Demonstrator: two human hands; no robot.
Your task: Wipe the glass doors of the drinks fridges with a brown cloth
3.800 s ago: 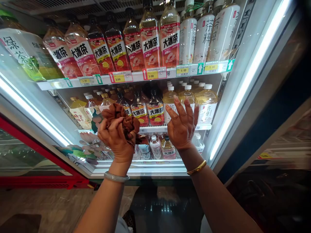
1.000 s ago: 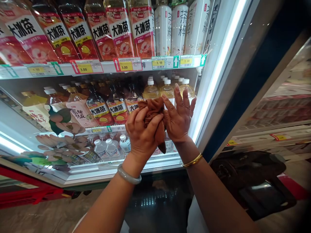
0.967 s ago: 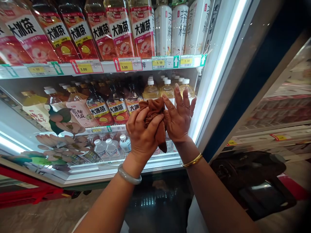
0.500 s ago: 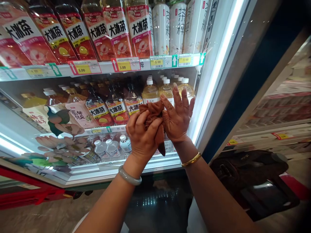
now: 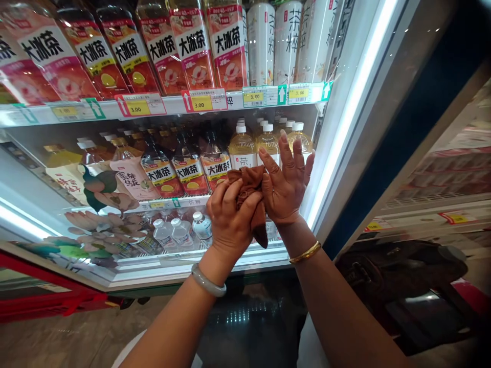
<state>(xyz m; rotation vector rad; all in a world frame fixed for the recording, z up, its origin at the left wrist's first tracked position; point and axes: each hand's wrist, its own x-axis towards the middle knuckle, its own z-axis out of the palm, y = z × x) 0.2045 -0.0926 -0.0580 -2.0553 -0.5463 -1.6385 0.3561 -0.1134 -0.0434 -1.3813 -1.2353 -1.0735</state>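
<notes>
Brown cloth bunched inside left hand grip, against right palm.

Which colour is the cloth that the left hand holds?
The cloth is brown, seen in the head view.

Both hands raised, touching: left hand fist-curled, right hand flat w/ fingers spread.

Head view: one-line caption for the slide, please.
Left hand grips a brown cloth against the flat right hand before a drinks cooler.
</notes>
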